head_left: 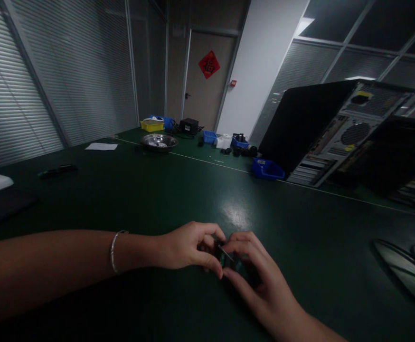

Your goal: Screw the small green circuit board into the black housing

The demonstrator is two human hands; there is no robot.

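Both hands are closed on one small dark component (224, 256) near the table's (300, 228) near edge: left hand (186, 247) pinching from its left, right hand (255, 270) from its right. Its long axis cannot be told.

The left hand (188, 247) comes in from the left side, with the bare forearm lying almost level and a thin silver bracelet (114, 251) around the wrist. Its fingers are curled and the thumb is pressed toward the fingertips in a pinch. The right hand (255, 270) comes up from the lower right, fingers bent, with its fingertips meeting those of the left hand.
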